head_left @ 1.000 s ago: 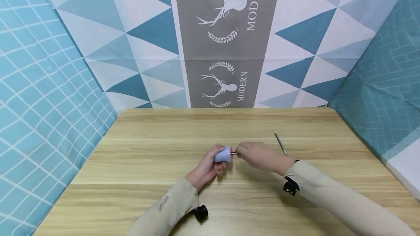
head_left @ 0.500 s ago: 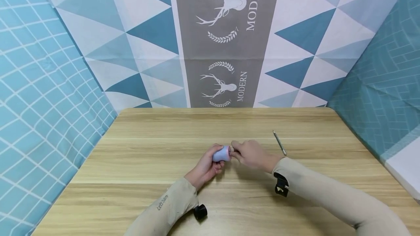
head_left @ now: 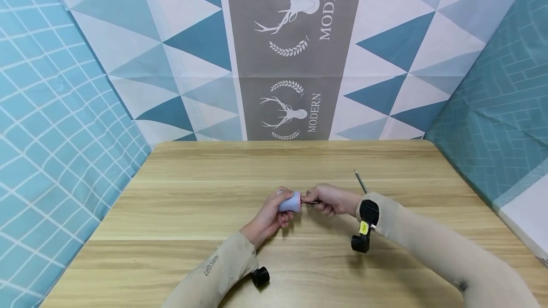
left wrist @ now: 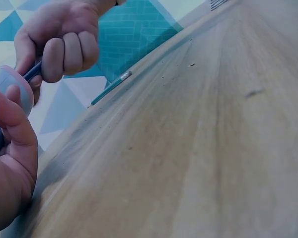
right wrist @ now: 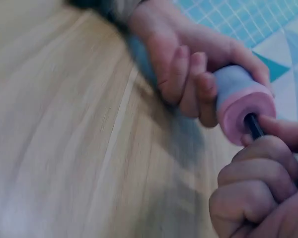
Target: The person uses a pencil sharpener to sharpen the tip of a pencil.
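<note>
My left hand [head_left: 270, 210] grips a light blue pencil sharpener [head_left: 293, 202] with a pink end, fingers and thumb wrapped round its body. The sharpener lies on its side in that hand, pink end facing right. In the right wrist view a dark pencil [right wrist: 255, 127] runs into the hole of the pink end [right wrist: 234, 111]. My right hand [head_left: 330, 198] pinches this pencil between thumb and curled forefinger, close to the hole. The pencil's tip is hidden inside the sharpener. Both hands are over the middle of the wooden table.
A green pencil [head_left: 360, 181] lies on the table [head_left: 192, 260] beyond my right wrist, partly covered by the sleeve. Patterned cloth [head_left: 291, 61] hangs behind the table, with blue cloth at both sides. A white edge [head_left: 522, 217] shows at the right.
My right hand has turned over at the wrist, bringing its wrist camera round into view, and has shifted its hold on the pencil. The left hand and sharpener stay nearly still.
</note>
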Tool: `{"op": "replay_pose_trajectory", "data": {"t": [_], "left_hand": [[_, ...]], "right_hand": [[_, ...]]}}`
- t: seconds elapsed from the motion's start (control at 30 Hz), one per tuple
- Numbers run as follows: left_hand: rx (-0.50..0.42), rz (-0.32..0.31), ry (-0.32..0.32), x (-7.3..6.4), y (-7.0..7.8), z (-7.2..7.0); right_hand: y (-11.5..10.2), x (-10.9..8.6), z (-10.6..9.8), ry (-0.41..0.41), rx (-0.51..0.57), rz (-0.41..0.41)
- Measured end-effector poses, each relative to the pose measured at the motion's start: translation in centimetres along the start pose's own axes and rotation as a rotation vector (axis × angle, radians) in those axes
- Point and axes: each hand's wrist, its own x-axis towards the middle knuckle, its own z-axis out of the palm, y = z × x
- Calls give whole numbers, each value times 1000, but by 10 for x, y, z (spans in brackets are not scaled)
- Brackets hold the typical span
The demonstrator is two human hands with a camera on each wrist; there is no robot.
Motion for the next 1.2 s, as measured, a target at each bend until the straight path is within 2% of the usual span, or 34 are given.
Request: {"op": "replay_pose_trajectory", "data": {"t": [0.07,0.13,0.2,0.27,0.33,0.43,0.47,0.53,0.63,0.7,0.73,0.8,0.87,0.97,1.03,1.13,1.2], "left_hand": [[-4,21,10,0,1,0],[-11,36,16,0,1,0],[-12,45,19,1,1,0],[-12,44,20,2,0,0],[-11,43,23,3,1,-1],[-21,44,21,3,2,-2],[-26,45,17,3,2,-2],[-44,44,7,3,3,-2],[-59,48,-12,1,2,-1],[-62,53,-14,0,1,-1],[-59,55,-15,0,0,-1],[-55,58,-8,-1,0,-1],[-52,59,-2,-2,-1,-1],[-40,64,8,-1,-1,0],[-29,69,16,-1,-1,0],[5,69,24,-1,-1,0],[26,64,30,-1,-1,0]], "right_hand": [[1,-3,3,61,-108,-131],[3,-7,3,125,-302,-319],[6,-10,2,182,-580,-539],[9,-12,0,262,-907,-757],[12,-11,-2,342,-1213,-945],[15,-6,-6,456,-1529,-1166],[17,-3,-7,492,-1595,-1226],[19,3,-9,560,-1641,-1343],[23,11,-7,616,-1569,-1444],[25,14,-4,590,-1454,-1412],[25,14,-2,552,-1371,-1357],[23,11,3,437,-1162,-1159],[19,7,7,329,-898,-921],[10,4,10,206,-467,-576],[5,4,7,134,-234,-393],[3,5,3,19,38,-145],[4,7,0,-29,133,-52]]}}
